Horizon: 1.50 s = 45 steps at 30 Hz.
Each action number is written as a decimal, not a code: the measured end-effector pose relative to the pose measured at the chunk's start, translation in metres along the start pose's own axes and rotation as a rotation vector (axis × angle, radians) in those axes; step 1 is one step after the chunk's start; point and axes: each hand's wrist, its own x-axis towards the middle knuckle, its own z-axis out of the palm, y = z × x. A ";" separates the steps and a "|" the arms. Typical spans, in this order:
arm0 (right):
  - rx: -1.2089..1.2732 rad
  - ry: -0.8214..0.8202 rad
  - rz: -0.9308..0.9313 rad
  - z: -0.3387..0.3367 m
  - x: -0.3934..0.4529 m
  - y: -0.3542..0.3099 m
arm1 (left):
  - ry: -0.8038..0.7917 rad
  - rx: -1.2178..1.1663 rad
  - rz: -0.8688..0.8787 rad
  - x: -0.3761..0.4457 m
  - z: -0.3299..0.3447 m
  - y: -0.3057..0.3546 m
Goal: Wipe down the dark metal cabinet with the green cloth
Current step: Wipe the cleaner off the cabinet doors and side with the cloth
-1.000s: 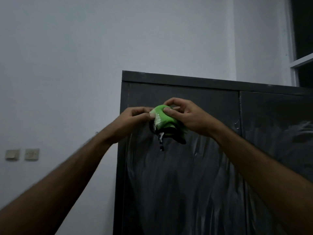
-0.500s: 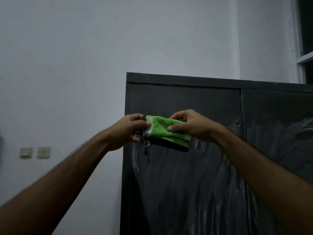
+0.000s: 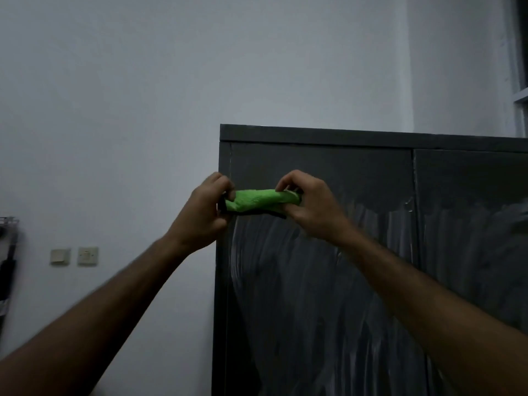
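Green cloth now stretched between hands.

Cloth: bright green, soft and fuzzy pile, matt, with a dark edging along its lower side. Cabinet: dark grey painted metal, smooth, with a dull sheen; both door panels carry pale, streaky vertical smears, while the top band looks plain and matt. Wall: painted plaster, pale, matt and even. Two wall switches: cream plastic, smooth, slightly glossy. Window frame: pale, smooth finish; its material cannot be told.
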 end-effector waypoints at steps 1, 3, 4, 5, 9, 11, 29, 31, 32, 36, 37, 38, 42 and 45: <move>-0.150 0.035 -0.162 0.002 0.000 0.002 | 0.031 0.138 0.131 0.001 -0.001 -0.001; -0.475 0.096 -0.401 0.004 -0.001 0.010 | 0.092 0.417 0.323 0.007 -0.003 -0.008; -0.603 0.124 -0.470 0.006 0.000 0.015 | 0.124 0.538 0.382 0.011 -0.005 -0.013; -0.689 0.143 -0.516 0.008 0.002 0.019 | 0.148 0.632 0.414 0.015 -0.005 -0.018; -0.764 0.066 -0.607 0.024 0.007 0.037 | 0.048 0.787 0.418 0.020 0.001 -0.038; -0.745 -0.046 -0.584 0.031 0.002 0.046 | -0.057 0.795 0.344 0.010 0.009 -0.042; -0.484 0.015 0.173 -0.051 -0.019 0.079 | -0.128 0.657 -0.184 -0.001 0.109 -0.013; -0.557 0.058 0.272 -0.071 -0.027 0.099 | -0.103 0.673 -0.159 0.001 0.108 -0.011; -0.595 0.066 0.306 -0.079 -0.031 0.108 | -0.098 0.682 -0.136 -0.004 0.109 -0.010; -0.686 0.070 0.376 -0.113 -0.053 0.142 | -0.178 0.732 -0.028 -0.052 0.108 -0.018; -0.694 0.062 0.398 -0.123 -0.058 0.149 | -0.181 0.739 -0.021 -0.056 0.106 -0.020; -0.697 0.044 0.418 -0.133 -0.062 0.156 | -0.166 0.739 -0.041 -0.052 0.104 -0.021; -0.691 -0.055 0.377 -0.159 -0.076 0.173 | -0.013 0.687 -0.254 0.010 0.115 -0.005; -0.661 -0.063 0.344 -0.164 -0.077 0.175 | -0.094 0.721 -0.194 0.014 0.144 0.017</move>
